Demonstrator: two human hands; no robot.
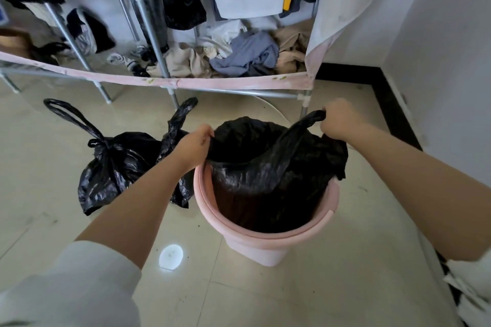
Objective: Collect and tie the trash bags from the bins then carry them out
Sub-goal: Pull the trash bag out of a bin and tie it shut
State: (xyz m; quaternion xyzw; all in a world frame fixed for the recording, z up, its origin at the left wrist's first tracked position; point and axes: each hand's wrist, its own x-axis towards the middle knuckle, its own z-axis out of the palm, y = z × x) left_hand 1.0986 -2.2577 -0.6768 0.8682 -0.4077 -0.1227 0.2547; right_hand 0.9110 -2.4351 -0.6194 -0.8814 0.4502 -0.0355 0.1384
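While both hands (pixel 195 146) (pixel 338 119) grip the bag (pixel 271 164), its contents stay hidden.

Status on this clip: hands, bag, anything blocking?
Left hand and right hand each grip an edge of the black bag. Bag partly raised, still in pink bin. Tied bag on floor to the left. Nothing blocking.

Trash bag (pixel 276 167) in the bin: thin black plastic film, crinkled, slight sheen. Tied bag (pixel 117 167) on the floor: same black film, glossier on its creases. Bin (pixel 265 241): pink moulded plastic, smooth, matt. Floor (pixel 332 287): pale tile, polished, reflective. Rack (pixel 148 21): bare metal tube, satin grey. Clothes (pixel 247 56) on it: soft, matt cloth, rumpled.
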